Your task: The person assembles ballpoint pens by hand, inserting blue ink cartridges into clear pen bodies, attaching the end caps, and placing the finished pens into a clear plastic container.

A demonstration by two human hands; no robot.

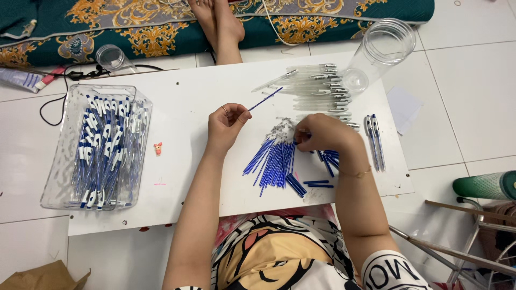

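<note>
My left hand (226,124) pinches a thin blue pen refill (266,99) between thumb and finger; the refill points up and right. My right hand (321,134) rests on a fanned pile of blue refills (275,161) at the middle of a white board (183,115), fingers curled at the pile's top end. What the right fingers grip is hidden. Behind the pile lies a row of clear pen barrels (317,88). Two finished blue-and-white pens (373,139) lie to the right of my right hand.
A clear plastic bin (59,161) full of assembled pens stands at the left. A clear jar (379,48) lies tipped at the back right, a small clear cup (110,56) at the back left. Another person's feet (217,21) rest beyond the board.
</note>
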